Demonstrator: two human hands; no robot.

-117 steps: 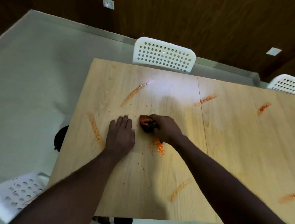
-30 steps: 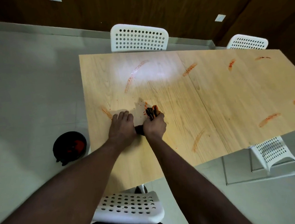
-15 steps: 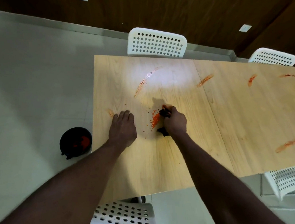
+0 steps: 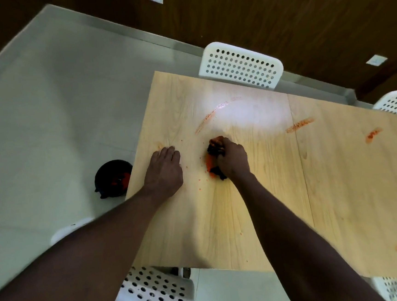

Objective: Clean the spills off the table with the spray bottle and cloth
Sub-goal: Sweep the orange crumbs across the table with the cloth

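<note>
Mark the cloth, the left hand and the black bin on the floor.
cloth [image 4: 215, 171]: head view, its dark lower end.
left hand [image 4: 164, 171]: head view, back of the hand.
black bin [image 4: 105, 171]: head view, dark inner wall.

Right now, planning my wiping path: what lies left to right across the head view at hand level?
Black bin → left hand → right hand gripping the cloth → long orange streak → short orange streak.
</note>
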